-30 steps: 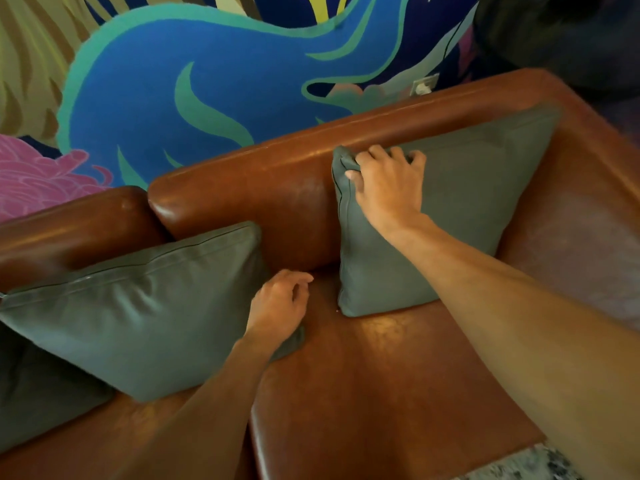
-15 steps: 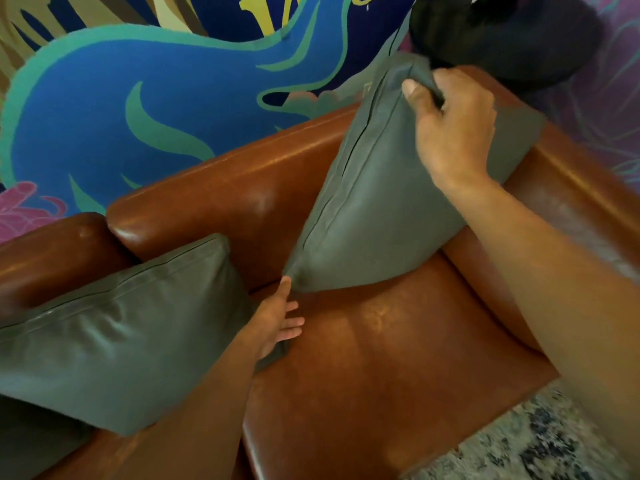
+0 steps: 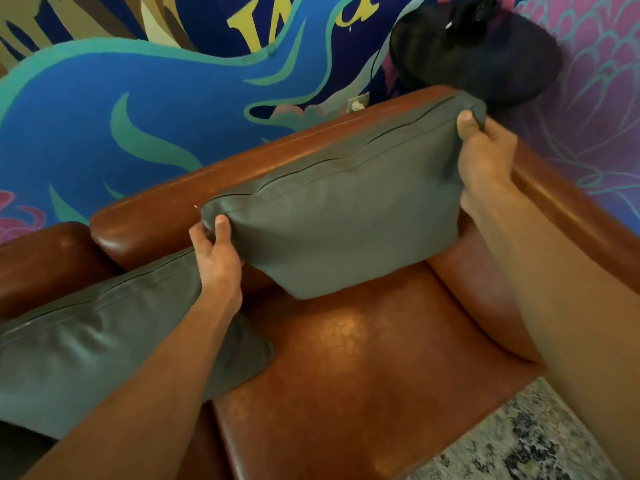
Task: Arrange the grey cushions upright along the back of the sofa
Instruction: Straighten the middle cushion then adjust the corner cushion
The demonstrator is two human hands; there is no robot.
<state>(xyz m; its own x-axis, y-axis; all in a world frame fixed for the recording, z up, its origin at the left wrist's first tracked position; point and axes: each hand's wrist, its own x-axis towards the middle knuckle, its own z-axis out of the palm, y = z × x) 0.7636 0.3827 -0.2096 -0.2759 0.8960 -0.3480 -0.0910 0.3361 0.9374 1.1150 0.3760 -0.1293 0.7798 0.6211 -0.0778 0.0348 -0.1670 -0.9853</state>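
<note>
A grey cushion (image 3: 346, 223) hangs in the air in front of the backrest of the brown leather sofa (image 3: 363, 375), its seamed edge on top. My left hand (image 3: 216, 254) pinches its upper left corner. My right hand (image 3: 481, 157) grips its upper right corner near the top of the backrest. A second grey cushion (image 3: 104, 348) leans against the sofa back at the left, partly under my left forearm.
The sofa's right armrest (image 3: 571, 216) runs along the right side. A black round object (image 3: 478, 53) sits behind the backrest corner. A painted wall (image 3: 138, 91) rises behind the sofa. A speckled rug (image 3: 519, 445) lies on the floor at the lower right.
My left hand left the second cushion and took the lifted cushion's left corner. My right hand swung its corner to the right, so the cushion now hangs level across the backrest.
</note>
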